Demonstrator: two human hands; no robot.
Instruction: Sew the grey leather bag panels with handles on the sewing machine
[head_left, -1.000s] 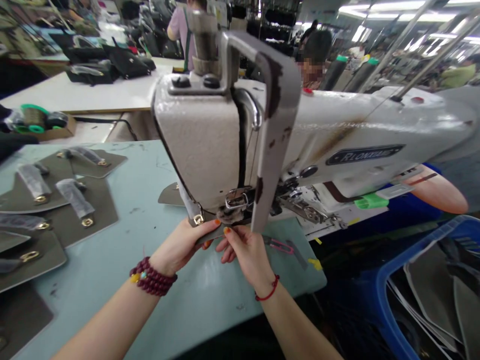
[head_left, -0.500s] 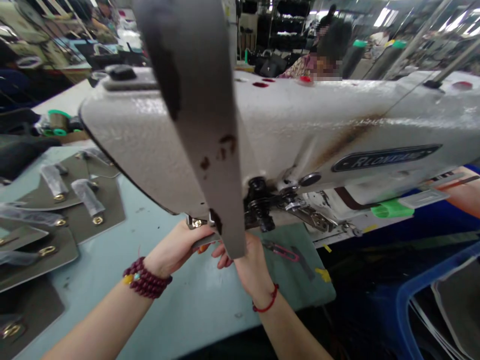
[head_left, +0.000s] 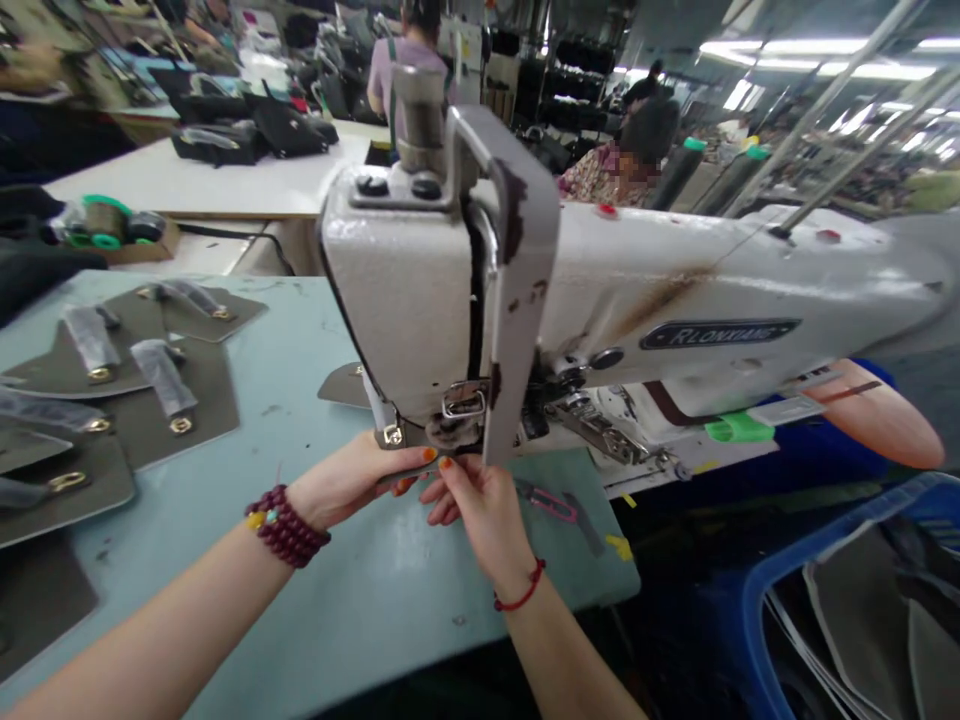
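A white industrial sewing machine (head_left: 675, 300) stands across the pale blue table (head_left: 300, 560). Under its head lies a grey leather piece (head_left: 341, 385) with a wrapped strap and a gold clasp. My left hand (head_left: 352, 480), with a dark red bead bracelet at the wrist, pinches the near edge of that piece just below the presser foot. My right hand (head_left: 476, 505), with a red string at the wrist, is closed on the same edge right beside it. Both thumbs almost meet under the needle area.
Several grey leather pieces with wrapped straps (head_left: 150, 385) lie at the table's left. Pink-handled snips (head_left: 551, 502) rest right of my right hand. A blue bin of cut pieces (head_left: 847, 600) stands low right. Another person's forearm (head_left: 877, 415) shows behind the machine. Other workers sit farther back.
The view dipped close under the machine head half a second ago and has risen back. Both hands kept their hold on the piece under the presser foot.
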